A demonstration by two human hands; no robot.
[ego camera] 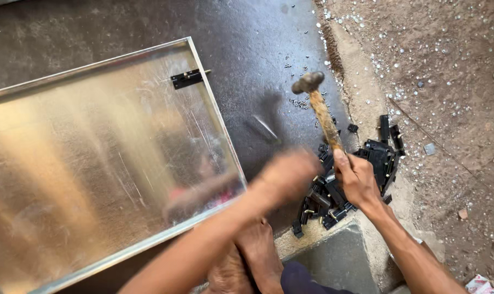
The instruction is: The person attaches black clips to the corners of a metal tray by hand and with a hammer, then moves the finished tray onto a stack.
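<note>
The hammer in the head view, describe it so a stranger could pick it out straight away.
Start at the big shiny metal sheet on the dark floor, then look right of its corner. There the right hand grips a hammer above a pile of black hinges. Its worn wooden handle and rounded metal head set it apart.

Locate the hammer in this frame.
In the head view, the hammer is right of centre, its handle gripped by the right hand above a pile of black hinges, its head raised over the dark floor, right of the metal sheet.
</note>
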